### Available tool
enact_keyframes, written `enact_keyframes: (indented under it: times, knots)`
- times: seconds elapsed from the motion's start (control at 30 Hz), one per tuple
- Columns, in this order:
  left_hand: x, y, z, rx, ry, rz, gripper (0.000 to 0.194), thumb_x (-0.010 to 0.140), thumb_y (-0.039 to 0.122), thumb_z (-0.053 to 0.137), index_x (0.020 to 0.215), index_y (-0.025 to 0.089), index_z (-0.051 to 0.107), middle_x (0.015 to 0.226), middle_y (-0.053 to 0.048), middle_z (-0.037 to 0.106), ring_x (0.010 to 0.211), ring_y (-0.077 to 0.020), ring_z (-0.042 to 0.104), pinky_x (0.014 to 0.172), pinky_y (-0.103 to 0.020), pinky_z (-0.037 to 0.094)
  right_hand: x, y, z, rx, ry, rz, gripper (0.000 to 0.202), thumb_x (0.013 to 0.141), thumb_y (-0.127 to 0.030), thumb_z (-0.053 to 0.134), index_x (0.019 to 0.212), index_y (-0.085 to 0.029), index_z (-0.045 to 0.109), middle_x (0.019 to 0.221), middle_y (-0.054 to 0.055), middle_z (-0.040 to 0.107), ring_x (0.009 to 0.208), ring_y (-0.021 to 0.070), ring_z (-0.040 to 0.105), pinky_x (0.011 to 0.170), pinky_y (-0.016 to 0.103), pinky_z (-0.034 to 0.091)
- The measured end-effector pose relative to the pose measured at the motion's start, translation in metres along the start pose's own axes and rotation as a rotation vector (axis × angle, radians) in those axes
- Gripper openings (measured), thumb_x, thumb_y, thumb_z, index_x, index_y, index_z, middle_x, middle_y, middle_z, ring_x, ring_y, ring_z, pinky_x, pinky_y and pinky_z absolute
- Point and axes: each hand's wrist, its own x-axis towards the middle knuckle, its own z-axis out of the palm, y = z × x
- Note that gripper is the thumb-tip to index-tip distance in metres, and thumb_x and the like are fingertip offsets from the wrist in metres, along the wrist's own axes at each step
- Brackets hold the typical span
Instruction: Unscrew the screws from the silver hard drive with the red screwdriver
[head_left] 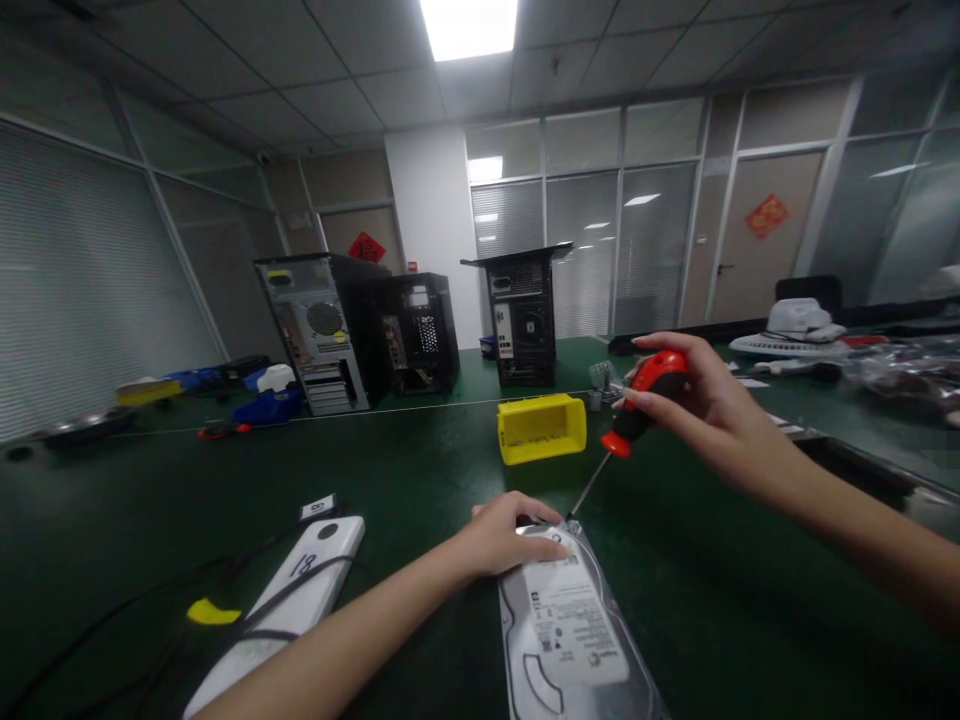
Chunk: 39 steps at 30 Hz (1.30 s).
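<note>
A silver hard drive (pixel 574 630) with a white label lies on the green table, close in front of me. My left hand (pixel 514 535) grips its far end, thumb on the top face and fingers over the far edge. In my right hand (pixel 697 400) is a red and black screwdriver (pixel 651 395), held by the handle and tilted. Its shaft slants down to the far right corner of the drive, where the tip meets a small dark spot, too small to make out. Just beyond stands a yellow bin (pixel 542 430) with small dark bits inside.
A white power strip (pixel 300 590) with black cables lies at the left, near a yellow scrap (pixel 213 612). Several computer cases (pixel 322 330) stand at the back. A white hard hat (pixel 799 325) and plastic bags (pixel 900 360) are at the right.
</note>
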Motion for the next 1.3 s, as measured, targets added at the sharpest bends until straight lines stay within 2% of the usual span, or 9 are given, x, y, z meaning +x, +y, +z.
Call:
enact_keyframes:
  times: [0.17, 0.33, 0.53, 0.77, 1.3]
  knots:
    - [0.000, 0.000, 0.000, 0.000, 0.005, 0.009, 0.044, 0.069, 0.044, 0.068, 0.109, 0.026, 0.064, 0.116, -0.003, 0.062, 0.109, -0.0268, 0.051, 0.094, -0.038, 0.035, -0.004, 0.002, 0.001, 0.026, -0.004, 0.016, 0.050, 0.081, -0.041, 0.055, 0.126, -0.029, 0.037, 0.100, 0.006, 0.055, 0.084, 0.0239, 0.058, 0.074, 0.043, 0.051]
    - [0.004, -0.007, 0.003, -0.023, 0.026, 0.064, 0.043, 0.069, 0.043, 0.069, 0.108, 0.025, 0.065, 0.117, -0.004, 0.061, 0.109, -0.0245, 0.052, 0.093, -0.035, 0.036, -0.002, 0.007, -0.001, 0.035, 0.007, 0.004, 0.050, 0.079, -0.040, 0.057, 0.125, -0.030, 0.039, 0.098, 0.005, 0.056, 0.084, 0.0242, 0.059, 0.071, 0.041, 0.051]
    - [0.004, -0.006, 0.004, -0.030, 0.040, 0.060, 0.044, 0.069, 0.041, 0.069, 0.107, 0.020, 0.065, 0.116, -0.006, 0.061, 0.108, -0.0249, 0.053, 0.093, -0.035, 0.036, -0.002, 0.006, 0.000, 0.031, -0.015, 0.002, 0.049, 0.080, -0.040, 0.056, 0.124, -0.028, 0.038, 0.095, 0.004, 0.057, 0.083, 0.0231, 0.059, 0.074, 0.041, 0.050]
    - [0.001, -0.002, 0.003, -0.041, 0.038, 0.077, 0.040, 0.070, 0.041, 0.069, 0.105, 0.022, 0.066, 0.117, -0.005, 0.060, 0.109, -0.0242, 0.052, 0.092, -0.033, 0.038, 0.000, 0.013, -0.001, 0.057, -0.018, 0.022, 0.050, 0.079, -0.040, 0.058, 0.124, -0.030, 0.038, 0.098, 0.004, 0.056, 0.083, 0.0224, 0.058, 0.067, 0.038, 0.052]
    - [-0.001, 0.001, 0.001, -0.027, 0.024, 0.080, 0.037, 0.071, 0.037, 0.070, 0.105, 0.023, 0.066, 0.119, -0.006, 0.060, 0.111, -0.0245, 0.051, 0.092, -0.034, 0.039, -0.002, 0.012, 0.000, 0.021, -0.045, 0.009, 0.050, 0.079, -0.039, 0.057, 0.125, -0.030, 0.038, 0.096, 0.004, 0.056, 0.081, 0.0220, 0.058, 0.070, 0.039, 0.051]
